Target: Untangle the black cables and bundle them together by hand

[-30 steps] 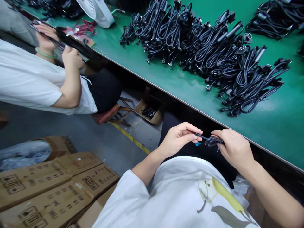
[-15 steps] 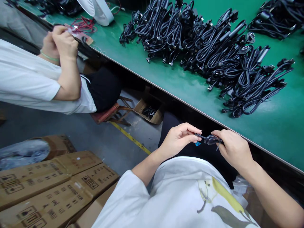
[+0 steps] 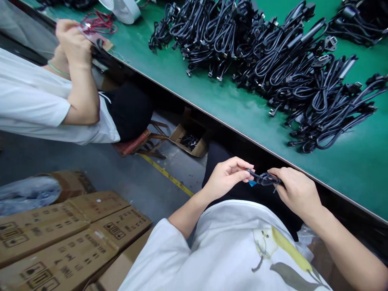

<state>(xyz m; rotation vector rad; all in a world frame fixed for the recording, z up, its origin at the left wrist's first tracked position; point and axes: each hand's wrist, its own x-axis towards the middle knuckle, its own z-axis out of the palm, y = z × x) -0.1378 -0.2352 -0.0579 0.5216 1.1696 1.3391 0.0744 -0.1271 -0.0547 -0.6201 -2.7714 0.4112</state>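
Note:
A coiled black cable (image 3: 264, 179) is held above my lap, between both hands. My left hand (image 3: 228, 176) pinches its connector end between thumb and fingers, and a small blue piece (image 3: 252, 183) shows just below the fingertips. My right hand (image 3: 298, 190) grips the bundled part of the coil, where a thin tie end hangs down. On the green table (image 3: 230, 107) beyond my hands lies a long heap of black cable bundles (image 3: 257, 52), many with metal-tipped connectors.
To the left, a co-worker (image 3: 75, 93) in white sits on a stool, hands raised at the table edge. Cardboard cartons (image 3: 72, 238) stand on the floor at lower left. An open box (image 3: 190, 141) is under the table. Red wires (image 3: 98, 24) lie at the far left.
The view has shifted slightly, so the cable heap appears a little closer. My hands keep the same hold on the cable. The co-worker's hands have moved a little.

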